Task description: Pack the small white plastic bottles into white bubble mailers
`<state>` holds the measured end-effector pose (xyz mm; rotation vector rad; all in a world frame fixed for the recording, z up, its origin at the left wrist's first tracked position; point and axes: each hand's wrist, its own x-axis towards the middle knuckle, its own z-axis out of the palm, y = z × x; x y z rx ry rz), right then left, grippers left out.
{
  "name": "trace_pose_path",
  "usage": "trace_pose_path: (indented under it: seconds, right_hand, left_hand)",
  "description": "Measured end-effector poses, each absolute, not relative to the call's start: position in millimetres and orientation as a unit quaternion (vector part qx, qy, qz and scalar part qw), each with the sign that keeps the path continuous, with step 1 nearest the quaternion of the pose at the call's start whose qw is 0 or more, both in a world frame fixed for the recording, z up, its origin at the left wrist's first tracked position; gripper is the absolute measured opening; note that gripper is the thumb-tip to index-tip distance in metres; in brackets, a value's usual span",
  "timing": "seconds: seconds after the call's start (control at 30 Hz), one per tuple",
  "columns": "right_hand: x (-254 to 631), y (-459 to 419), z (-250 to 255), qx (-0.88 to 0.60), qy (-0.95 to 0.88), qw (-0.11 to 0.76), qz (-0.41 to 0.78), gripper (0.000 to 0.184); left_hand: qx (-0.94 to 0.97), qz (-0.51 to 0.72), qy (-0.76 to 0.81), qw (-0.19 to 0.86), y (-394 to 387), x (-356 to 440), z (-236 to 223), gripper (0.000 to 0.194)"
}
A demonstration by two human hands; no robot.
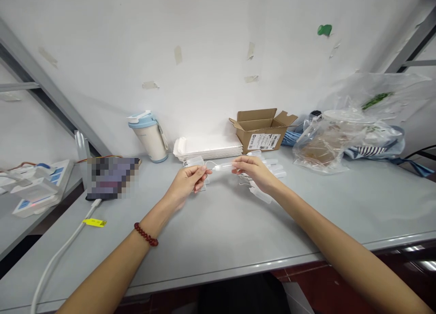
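Note:
Over the grey table, a small clear plastic tube (225, 166) with a white end is held level between my two hands. My left hand (188, 182) is closed, its thumb and finger pinching the thin tip at the tube's white end. A thin white loop curves beside that tip. The tube's other end is gripped by the fingers of my right hand (255, 171), which partly hide it. More such tubes (261, 195) lie beneath and beyond my right hand. Several clear pieces (195, 161) lie behind my left hand, partly covered by it.
Behind my hands lies a stack of white trays (211, 149) beside an open cardboard box (260, 132). A lidded cup (150, 137) and a blurred-out device (112, 178) with a white cable (64, 248) are at left. A plastic bag (323, 146) is at right.

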<state>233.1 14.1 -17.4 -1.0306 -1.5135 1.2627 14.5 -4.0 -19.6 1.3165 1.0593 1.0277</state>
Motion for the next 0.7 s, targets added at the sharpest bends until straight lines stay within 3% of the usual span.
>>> trace_pose_path:
  seconds: [0.7]
  right_hand:
    - [226.0,8.3,-15.8,-0.437,-0.591,0.442,0.513,0.027]
  left_hand:
    - [0.506,0.432,0.424,0.614,-4.6,14.3,-20.1,0.035]
